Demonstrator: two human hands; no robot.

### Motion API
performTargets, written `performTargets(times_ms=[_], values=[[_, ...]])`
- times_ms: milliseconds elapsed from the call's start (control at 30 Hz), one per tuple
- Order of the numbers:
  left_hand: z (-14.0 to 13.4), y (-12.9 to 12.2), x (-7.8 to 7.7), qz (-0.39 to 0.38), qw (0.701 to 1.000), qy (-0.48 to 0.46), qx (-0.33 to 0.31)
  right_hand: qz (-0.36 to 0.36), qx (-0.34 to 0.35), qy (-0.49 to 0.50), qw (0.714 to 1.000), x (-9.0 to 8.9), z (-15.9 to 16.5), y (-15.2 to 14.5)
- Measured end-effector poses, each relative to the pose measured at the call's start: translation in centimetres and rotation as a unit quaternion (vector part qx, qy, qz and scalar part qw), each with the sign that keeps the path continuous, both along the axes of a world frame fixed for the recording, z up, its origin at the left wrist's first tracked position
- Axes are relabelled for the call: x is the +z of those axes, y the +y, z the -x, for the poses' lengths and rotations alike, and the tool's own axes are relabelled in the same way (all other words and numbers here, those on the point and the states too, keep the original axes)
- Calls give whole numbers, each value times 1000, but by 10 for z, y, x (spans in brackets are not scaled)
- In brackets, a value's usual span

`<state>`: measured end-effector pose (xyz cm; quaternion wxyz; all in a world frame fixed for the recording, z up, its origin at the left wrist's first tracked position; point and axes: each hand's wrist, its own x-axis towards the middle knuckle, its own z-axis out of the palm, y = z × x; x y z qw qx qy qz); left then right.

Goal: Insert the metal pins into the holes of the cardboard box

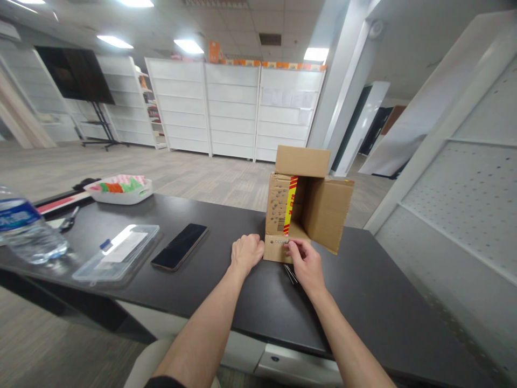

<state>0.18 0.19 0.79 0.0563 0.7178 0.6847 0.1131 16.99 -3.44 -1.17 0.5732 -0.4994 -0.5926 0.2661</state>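
A cardboard box [317, 210] lies on its side on the dark table, its opening towards me and its flaps spread. Small round grey heads dot its left flap [277, 202], and a row of small silvery ones runs along the lower flap [274, 253]. My right hand [307, 264] is at that lower flap, thumb and fingertips pinched together; whatever they hold is too small to make out. Below the flap's edge, thin metal rods [290, 274] show. My left hand [247, 252] is closed, resting by the flap's left edge; its inside is hidden.
Left of my hands lie a smartphone [180, 246] and a clear plastic case [121, 253]. Farther left are a water bottle [30, 229] and a white basket [121, 195] of colourful packets. A perforated white panel [468, 205] stands to the right.
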Motion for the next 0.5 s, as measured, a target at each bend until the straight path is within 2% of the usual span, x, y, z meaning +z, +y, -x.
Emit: performTargets(times_ms=[300, 500], values=[[0, 1, -2, -1, 1000, -3, -1, -22, -17, 13, 1000, 2, 2, 6], [1, 2, -3, -5, 1000, -3, -3, -29, -29, -12, 999, 1, 2, 9]])
